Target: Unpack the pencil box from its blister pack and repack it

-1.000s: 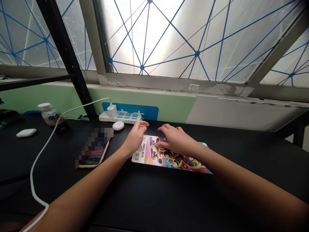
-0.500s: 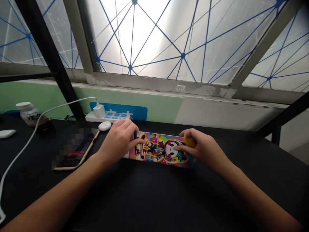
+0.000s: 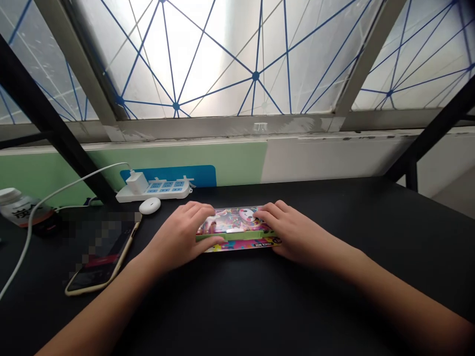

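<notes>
Two hands are holding a bright pencil box

The left hand [image 3: 181,232] is gripping the left end of the pencil box [image 3: 237,220]. Its fingers are resting on top, and its thumb is pressing along the front. The right hand [image 3: 293,230] is gripping the other end, with its fingers bending over the top. I cannot tell just how its thumb is sitting. Both hands are curling in, about as wide apart as the box is long, so the box is lying right between them and touching both.

The step in hand looks like steadying the box, with its green strip [image 3: 245,236] facing the person. The next move seems to call for a soft, even hold at both ends. I cannot tell if the bottom of the box is touching the black table [image 3: 237,306].

To the left of the box, past the left hand, a phone [image 3: 102,264] is lying flat, its screen partly blurred out. Behind the box and to its left, a small white case [image 3: 150,205] is sitting just in front of a power strip [image 3: 168,188]. A white plug [image 3: 137,182] is standing in the strip, and a white cord [image 3: 79,182] is running from it. Far left of the box, a bottle [image 3: 22,210] is leaning. Well behind the box, a window [image 3: 222,54] is glowing.
</notes>
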Tool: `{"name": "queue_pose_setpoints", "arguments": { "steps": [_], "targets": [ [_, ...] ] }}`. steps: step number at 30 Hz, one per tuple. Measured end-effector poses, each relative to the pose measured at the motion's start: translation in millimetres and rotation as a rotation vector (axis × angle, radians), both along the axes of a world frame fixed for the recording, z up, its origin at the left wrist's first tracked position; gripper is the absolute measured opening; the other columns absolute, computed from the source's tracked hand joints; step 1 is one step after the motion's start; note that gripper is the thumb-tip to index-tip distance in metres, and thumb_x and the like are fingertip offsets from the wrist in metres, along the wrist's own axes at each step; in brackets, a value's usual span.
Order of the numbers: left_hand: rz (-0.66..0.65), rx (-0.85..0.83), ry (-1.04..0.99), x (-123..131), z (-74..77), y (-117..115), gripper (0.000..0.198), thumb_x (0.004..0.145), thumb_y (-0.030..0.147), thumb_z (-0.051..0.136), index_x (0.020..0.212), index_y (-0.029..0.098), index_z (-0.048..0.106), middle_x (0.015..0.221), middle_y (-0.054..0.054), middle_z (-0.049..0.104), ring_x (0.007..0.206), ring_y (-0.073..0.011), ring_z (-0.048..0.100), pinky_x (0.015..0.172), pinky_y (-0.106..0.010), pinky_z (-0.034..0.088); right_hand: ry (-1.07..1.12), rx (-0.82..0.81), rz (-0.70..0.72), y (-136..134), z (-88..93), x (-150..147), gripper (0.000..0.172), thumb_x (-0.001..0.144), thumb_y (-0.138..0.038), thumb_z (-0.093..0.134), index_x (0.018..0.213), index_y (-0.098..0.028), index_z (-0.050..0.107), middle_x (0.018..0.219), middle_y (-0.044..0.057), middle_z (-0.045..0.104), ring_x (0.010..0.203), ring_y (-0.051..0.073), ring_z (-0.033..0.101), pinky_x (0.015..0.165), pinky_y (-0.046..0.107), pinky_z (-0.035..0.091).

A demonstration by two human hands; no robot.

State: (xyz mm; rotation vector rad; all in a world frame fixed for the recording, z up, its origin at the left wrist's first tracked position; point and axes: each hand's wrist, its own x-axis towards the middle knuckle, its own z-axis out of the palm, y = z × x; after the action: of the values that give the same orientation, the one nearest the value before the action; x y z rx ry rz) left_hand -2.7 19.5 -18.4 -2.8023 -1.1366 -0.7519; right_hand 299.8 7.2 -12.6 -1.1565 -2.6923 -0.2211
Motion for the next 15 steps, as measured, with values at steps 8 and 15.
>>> {"name": "queue_pose_setpoints", "arguments": {
  "steps": [8,15],
  "targets": [
    [0.109,-0.231,0.043,-12.0,-19.0,13.1,0.073,0.082,0.059,0.070,0.142,0.024,0.046,0.142,-0.015,0.052,0.132,-0.0352,0.046,0.105,-0.052,0.043,0.192,-0.281,-0.054,7.9,3.7,11.4,0.049,0.089,-0.055,0.061,0.131,-0.030,0.056,0.133,0.010,0.058,0.119,0.031,0.054,0.097,0.048,0.050],
    [0.160,0.123,0.009,1.4,-10.9,2.0,0.079,0.077,0.037,0.081,0.146,0.028,0.043,0.135,-0.014,0.050,0.128,-0.0369,0.042,0.109,-0.056,0.037,0.310,-0.187,-0.164,36.6,-4.2,17.3,0.081,0.077,-0.067,0.068,0.143,-0.024,0.047,0.144,0.016,0.052,0.131,0.040,0.047,0.108,0.057,0.038]
  ]
}}
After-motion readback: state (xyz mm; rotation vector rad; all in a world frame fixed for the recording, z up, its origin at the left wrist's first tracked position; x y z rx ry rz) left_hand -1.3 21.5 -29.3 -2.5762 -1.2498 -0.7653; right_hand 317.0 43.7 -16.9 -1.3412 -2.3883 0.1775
